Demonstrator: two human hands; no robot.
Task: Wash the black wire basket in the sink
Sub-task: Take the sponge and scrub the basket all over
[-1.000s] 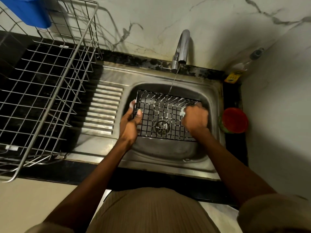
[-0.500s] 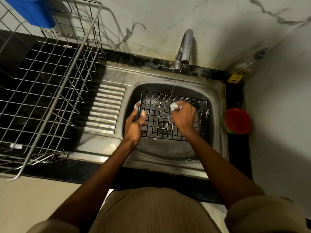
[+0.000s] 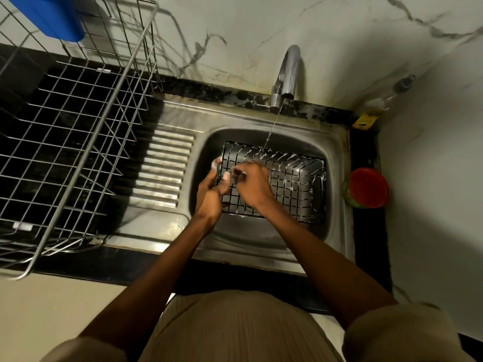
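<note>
Both forearms enter from the lower frame and converge at centre. The left hand (image 3: 211, 194) grips the left rim of the black wire basket (image 3: 287, 178), thumb curled over the wire. The right hand (image 3: 252, 185) lies just beside it on the basket's grid, fingers curled; what it holds is blurred and cannot be identified. The basket sits inside the sink (image 3: 337, 205). Above it, the tap (image 3: 286, 77) runs a thin stream onto the basket's far edge.
</note>
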